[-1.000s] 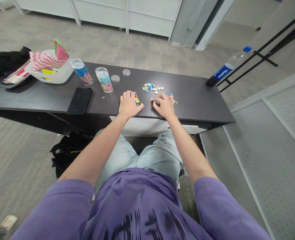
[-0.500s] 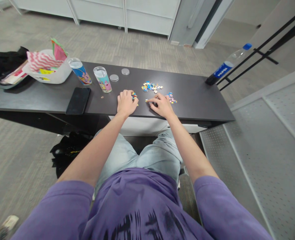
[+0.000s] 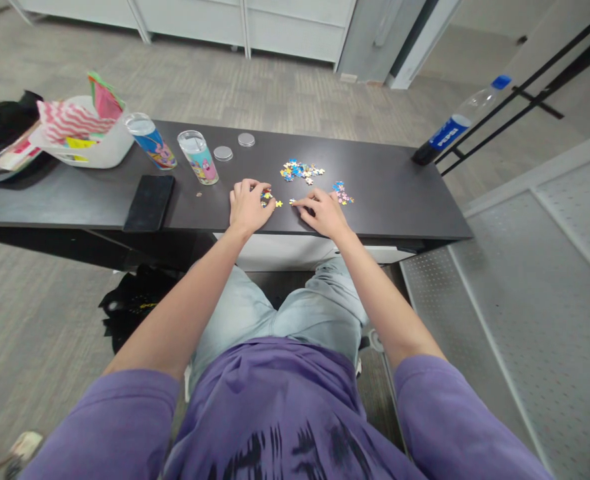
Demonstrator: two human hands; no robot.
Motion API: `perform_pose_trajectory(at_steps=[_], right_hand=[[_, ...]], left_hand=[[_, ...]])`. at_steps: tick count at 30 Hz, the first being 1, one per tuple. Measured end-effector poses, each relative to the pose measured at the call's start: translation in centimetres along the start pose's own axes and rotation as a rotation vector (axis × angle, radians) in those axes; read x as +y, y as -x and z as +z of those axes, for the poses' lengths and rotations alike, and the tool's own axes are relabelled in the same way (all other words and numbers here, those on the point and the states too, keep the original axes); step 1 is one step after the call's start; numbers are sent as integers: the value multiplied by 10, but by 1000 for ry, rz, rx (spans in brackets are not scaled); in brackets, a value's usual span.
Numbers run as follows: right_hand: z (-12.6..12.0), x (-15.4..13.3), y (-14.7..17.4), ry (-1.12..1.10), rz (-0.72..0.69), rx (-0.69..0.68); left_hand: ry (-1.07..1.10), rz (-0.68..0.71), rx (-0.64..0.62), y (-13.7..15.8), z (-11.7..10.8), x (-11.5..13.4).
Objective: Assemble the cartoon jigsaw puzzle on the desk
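Room: grey striped carpet floor (image 3: 269, 93), white cabinets (image 3: 295, 40) along the far side. Table (image 3: 395, 193): long, dark grey, matte top. White basket (image 3: 109, 157) of packets at far left; Pepsi bottle (image 3: 445, 135), blue cap, part full, at far right. Two printed cups (image 3: 153, 143) left of centre, phone (image 3: 149, 203) face-up nearer the edge. Left hand (image 3: 249, 205): fingers curled over some pieces, can't tell if gripping. Right hand (image 3: 322, 212): fingertips at one piece, pinched or just touching, can't tell. Puzzle pieces: biggest pile (image 3: 295, 171) far centre, blue, yellow and pale, loose; smaller pink-and-blue pile (image 3: 343, 194) right of the right hand; yellowish group (image 3: 266, 198) half hidden by the left hand. Two silver lids (image 3: 223, 154) beyond. Single small piece (image 3: 292, 202) between the hands.
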State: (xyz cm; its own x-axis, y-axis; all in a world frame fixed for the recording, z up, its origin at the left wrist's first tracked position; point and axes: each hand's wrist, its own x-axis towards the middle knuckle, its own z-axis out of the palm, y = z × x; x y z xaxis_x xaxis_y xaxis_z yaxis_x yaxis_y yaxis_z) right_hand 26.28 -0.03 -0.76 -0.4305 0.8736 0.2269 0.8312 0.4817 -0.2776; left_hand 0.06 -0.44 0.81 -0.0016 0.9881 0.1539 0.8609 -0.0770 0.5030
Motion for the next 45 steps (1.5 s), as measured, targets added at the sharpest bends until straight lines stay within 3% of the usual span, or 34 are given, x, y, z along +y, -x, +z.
perform_pose_trajectory(at_steps=[7, 16, 23, 32, 37, 41, 45], right_hand=[[2, 4, 19, -61, 53, 63], [-2, -1, 23, -108, 67, 55], [-4, -5, 30, -93, 69, 26], [-11, -13, 31, -73, 71, -96], [-14, -17, 35, -58, 177, -78], [-16, -6, 52, -87, 259, -32], [-23, 22, 75, -61, 311, 72]], left_hand=[[133, -80, 95, -7, 5, -13], [228, -15, 156, -3, 2, -35], [105, 28, 99, 12, 5, -21], [154, -16, 108, 22, 5, -19], [178, 13, 111, 22, 6, -23], [168, 31, 63, 21, 2, -22], [146, 12, 14, 21, -2, -16]])
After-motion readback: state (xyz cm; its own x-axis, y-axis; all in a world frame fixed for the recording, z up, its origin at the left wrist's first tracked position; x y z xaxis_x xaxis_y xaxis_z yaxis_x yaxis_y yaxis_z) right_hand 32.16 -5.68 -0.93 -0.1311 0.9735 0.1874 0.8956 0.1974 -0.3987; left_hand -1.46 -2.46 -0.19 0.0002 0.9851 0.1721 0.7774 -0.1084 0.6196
